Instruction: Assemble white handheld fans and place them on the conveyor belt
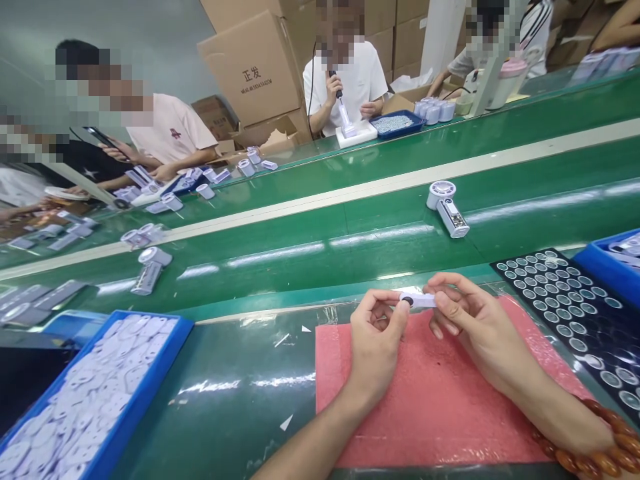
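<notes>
Head view: the left hand (377, 340) and right hand (475, 330) are both raised above a pink mat (430, 413), wrists angled inward, and together grasp a small white oblong part (417, 300) with a dark round spot near its left end. The left hand pinches that end between thumb and bent index finger, its remaining fingers curled. The right hand holds the other end with its fingertips, fingers partly flexed, and its forearm comes in from the lower right. Neither hand is released. The part is held just above the far edge of the mat. A beaded amber-coloured bracelet (590, 453) sits on the right wrist. The mat lies on a green belt worktop (240, 400). To the right, just beside the mat, is a black tray (550, 300) of round discs, with a blue crate (600, 270) beyond it. To the left, well apart from the hands, is a blue tray (145, 393) heaped with flat white pieces. Two assembled white units (447, 210) lie on the belt farther ahead. Across the line, a co-worker (345, 87) in a white T-shirt holds a black-handled tool (337, 87) upright over a white block (356, 133), beside a blue tray (397, 123) of small parts.
</notes>
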Demonstrator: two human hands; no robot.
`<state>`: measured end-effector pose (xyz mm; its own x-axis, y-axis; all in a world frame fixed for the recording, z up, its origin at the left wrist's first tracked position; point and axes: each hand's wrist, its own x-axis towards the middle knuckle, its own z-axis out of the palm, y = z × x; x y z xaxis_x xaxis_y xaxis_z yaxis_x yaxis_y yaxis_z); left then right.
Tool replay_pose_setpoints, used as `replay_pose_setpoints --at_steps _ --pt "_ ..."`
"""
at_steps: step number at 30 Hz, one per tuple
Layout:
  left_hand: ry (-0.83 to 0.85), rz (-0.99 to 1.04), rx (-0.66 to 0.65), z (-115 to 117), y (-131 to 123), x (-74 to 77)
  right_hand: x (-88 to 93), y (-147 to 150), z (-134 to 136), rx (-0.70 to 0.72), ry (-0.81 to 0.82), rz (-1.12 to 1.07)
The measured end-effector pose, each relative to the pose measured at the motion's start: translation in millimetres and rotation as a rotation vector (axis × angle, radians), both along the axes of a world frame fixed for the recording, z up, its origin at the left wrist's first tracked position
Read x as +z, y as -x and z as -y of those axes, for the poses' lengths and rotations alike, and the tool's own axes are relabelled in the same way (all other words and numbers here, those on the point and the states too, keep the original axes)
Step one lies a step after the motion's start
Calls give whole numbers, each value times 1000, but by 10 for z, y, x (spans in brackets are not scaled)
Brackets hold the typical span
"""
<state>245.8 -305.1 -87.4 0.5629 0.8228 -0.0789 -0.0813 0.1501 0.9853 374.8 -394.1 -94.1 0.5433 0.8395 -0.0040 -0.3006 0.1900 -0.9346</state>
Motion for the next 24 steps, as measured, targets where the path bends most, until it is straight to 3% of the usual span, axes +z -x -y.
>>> replay_pose_setpoints --at_steps 24 --pt "10 7 1 -43 -15 13 -31 -9 11 10 79 14"
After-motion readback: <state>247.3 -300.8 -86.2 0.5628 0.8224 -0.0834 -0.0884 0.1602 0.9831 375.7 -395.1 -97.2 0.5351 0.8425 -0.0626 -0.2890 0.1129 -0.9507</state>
